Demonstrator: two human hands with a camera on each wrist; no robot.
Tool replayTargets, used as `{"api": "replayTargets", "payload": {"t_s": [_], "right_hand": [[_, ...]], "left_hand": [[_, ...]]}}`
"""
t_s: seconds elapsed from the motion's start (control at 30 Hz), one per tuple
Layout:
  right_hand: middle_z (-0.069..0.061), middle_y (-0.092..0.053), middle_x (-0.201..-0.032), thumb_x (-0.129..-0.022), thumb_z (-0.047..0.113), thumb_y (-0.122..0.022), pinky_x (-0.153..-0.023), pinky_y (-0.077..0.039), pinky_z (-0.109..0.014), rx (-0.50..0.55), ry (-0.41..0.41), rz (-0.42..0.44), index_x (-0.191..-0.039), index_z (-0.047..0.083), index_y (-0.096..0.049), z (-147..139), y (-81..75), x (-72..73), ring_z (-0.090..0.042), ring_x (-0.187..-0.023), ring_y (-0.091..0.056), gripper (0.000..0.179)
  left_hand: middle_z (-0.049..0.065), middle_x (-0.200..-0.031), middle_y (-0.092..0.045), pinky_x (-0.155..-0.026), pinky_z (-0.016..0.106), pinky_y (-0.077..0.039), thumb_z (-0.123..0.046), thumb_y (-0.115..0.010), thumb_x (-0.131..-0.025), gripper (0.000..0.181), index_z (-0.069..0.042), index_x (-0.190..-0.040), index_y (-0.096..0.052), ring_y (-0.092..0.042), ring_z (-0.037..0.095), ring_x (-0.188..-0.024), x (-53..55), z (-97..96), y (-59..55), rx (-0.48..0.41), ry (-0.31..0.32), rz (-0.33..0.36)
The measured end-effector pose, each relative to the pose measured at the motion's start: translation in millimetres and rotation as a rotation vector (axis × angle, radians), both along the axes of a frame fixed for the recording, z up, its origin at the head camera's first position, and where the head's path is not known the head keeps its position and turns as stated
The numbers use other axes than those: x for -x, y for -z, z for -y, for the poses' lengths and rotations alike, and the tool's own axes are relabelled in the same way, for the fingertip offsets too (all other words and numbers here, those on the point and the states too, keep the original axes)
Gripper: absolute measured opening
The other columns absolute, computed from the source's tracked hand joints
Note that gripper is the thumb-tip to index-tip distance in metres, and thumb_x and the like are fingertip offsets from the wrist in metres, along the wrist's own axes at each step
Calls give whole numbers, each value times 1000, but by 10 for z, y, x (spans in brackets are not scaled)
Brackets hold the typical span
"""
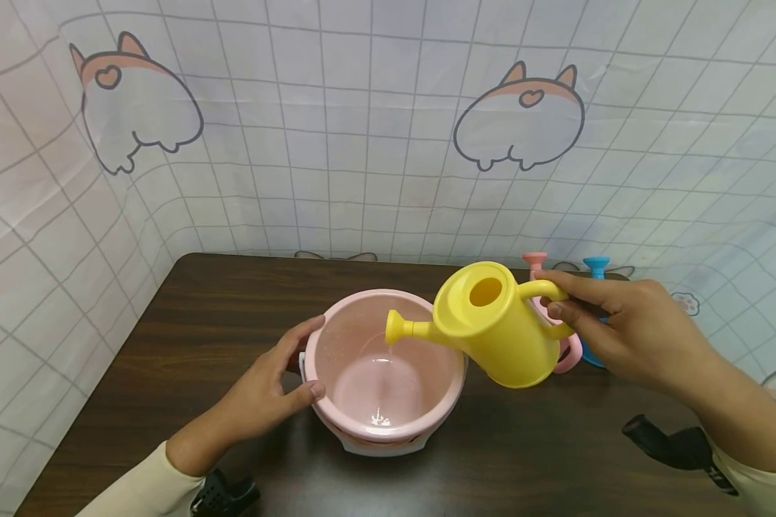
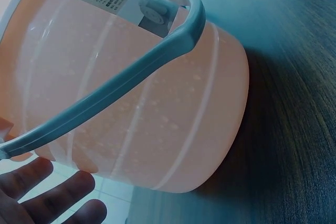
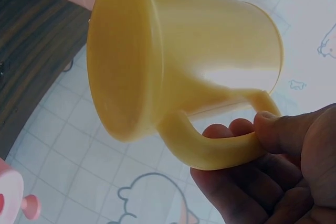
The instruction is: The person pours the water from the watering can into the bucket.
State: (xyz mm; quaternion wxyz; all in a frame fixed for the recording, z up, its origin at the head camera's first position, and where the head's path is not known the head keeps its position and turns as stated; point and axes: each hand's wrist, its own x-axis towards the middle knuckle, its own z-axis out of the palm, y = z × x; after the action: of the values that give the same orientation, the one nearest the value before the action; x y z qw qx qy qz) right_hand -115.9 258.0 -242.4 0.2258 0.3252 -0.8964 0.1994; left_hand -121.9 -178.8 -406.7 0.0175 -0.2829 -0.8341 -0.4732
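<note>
A pink bucket (image 1: 449,406) with a white handle (image 2: 131,80) stands on the dark wooden table. My left hand (image 1: 268,384) rests against its left rim, thumb at the near side and fingers spread along the outer wall. My right hand (image 1: 627,334) grips the handle of a yellow watering can (image 1: 511,348), held up to the right of the bucket. The can tips left, its spout over the bucket's mouth. A thin trickle of water (image 1: 390,350) falls from the spout. Wet, shiny patches show on the bucket's floor.
Behind the yellow can, a pink watering can (image 1: 572,353) and a blue one (image 1: 596,266) stand at the table's back right, partly hidden. A white grid-patterned cloth (image 1: 362,143) with cartoon animals hangs behind the dark table (image 1: 187,345).
</note>
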Motion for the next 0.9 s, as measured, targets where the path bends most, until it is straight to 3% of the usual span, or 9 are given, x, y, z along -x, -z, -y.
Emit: {"api": "replayTargets", "payload": {"t_s": [0.9], "right_hand": [[0, -72, -93, -77, -5, -84, -48, -32, -16, -13, -9, 25, -125, 8, -74, 4, -28, 4, -1, -54, -36, 51]], "left_hand": [[5, -133, -62, -90, 39, -51, -34, -71, -93, 79, -24, -160, -30, -65, 13, -102, 8, -6, -3, -3, 2, -10]]}}
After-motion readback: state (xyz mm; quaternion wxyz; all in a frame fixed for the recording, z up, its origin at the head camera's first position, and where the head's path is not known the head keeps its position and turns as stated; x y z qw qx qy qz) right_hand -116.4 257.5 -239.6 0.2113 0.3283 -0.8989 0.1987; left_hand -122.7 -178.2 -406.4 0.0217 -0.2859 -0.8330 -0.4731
